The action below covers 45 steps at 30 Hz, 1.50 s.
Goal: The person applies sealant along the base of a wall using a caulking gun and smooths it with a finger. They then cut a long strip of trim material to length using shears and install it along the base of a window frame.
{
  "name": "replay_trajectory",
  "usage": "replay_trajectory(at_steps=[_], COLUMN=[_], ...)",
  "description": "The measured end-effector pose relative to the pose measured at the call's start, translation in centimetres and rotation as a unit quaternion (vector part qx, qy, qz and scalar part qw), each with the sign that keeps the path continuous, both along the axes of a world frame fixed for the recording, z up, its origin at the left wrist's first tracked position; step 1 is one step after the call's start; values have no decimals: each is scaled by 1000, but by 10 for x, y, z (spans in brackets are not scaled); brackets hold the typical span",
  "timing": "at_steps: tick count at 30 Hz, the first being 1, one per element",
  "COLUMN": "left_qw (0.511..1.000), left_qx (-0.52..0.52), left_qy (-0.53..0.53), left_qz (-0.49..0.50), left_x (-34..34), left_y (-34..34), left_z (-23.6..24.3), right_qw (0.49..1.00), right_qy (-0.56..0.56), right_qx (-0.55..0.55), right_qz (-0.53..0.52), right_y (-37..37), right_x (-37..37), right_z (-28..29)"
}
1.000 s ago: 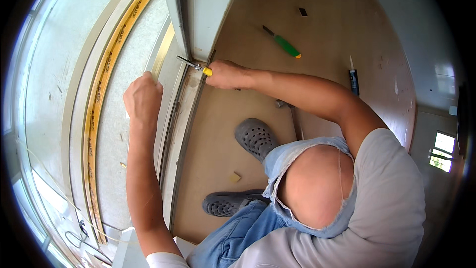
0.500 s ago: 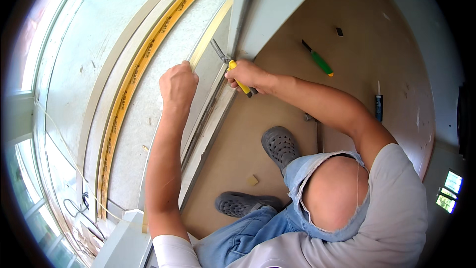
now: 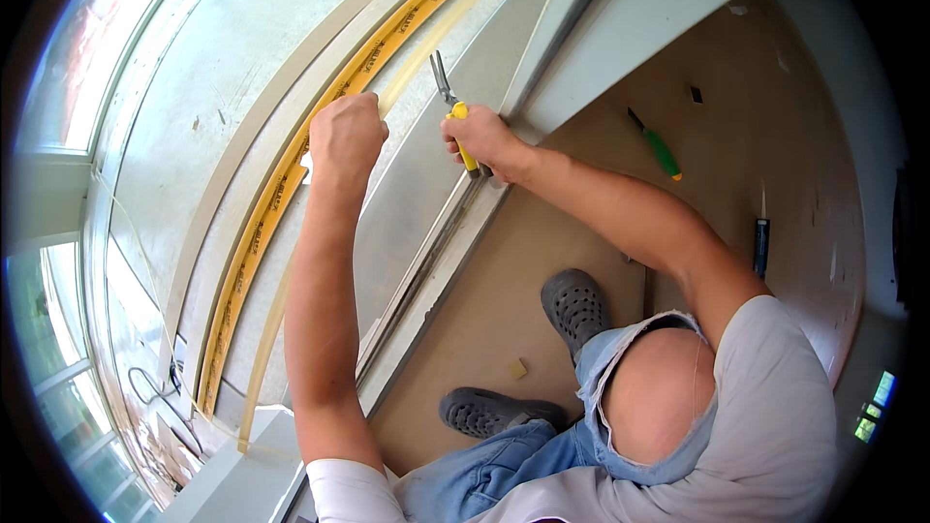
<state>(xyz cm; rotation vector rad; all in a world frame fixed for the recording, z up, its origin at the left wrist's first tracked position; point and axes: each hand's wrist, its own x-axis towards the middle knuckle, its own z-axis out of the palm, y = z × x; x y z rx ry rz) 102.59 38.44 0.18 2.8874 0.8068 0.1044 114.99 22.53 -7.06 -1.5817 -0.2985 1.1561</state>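
Observation:
My left hand [image 3: 347,138] is closed around a long, thin, pale yellow strip [image 3: 407,75], which runs far up from the fist and reappears below, beside my left forearm. In my right hand [image 3: 486,141] is a pair of pliers [image 3: 455,123] with yellow handles. Their grey metal jaws point up and away, a little apart, and stand to the right of the strip without touching it. Just left of my left fist lies an orange-yellow printed strip [image 3: 387,41], curved by the lens. My fist covers part of it.
A pale door or panel edge [image 3: 639,29] rises beyond my right hand, above a metal sill track [image 3: 426,266]. On the brown floor to the right are a green-handled tool [image 3: 662,153], a dark tube with a nozzle [image 3: 761,244] and a small black piece [image 3: 697,95]. Cables [image 3: 145,389] lie lower left.
The view has shifted. The pale strip and my left hand have moved left, away from the panel and up to the orange-yellow strip. The pliers remain in my right hand, farther from the panel edge.

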Motion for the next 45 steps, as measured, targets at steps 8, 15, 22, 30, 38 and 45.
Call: replay_trajectory(at_steps=[8, 15, 22, 30, 38, 45], left_qw=[998, 997, 996, 996, 996, 997], left_qx=[46, 62, 65, 73, 78, 64], left_qy=[-7, -24, -1, -13, -9, 2], left_qz=[35, 44, 58, 48, 53, 45], left_x=[-53, -91, -107, -118, -124, -132], left_y=[33, 48, 50, 49, 50, 49], left_z=[7, -1, 3, -3, -4, -8], right_qw=[988, 933, 948, 928, 883, 843], right_qy=[-130, -313, -232, -254, -374, -440], right_qx=[-22, -28, -36, -67, -88, -80], right_qz=[82, 175, 214, 263, 268, 300], right_y=[44, 62, 65, 68, 74, 68], right_x=[10, 14, 4, -2, -10, -14], right_z=[-7, -17, 3, 7, 3, -2])
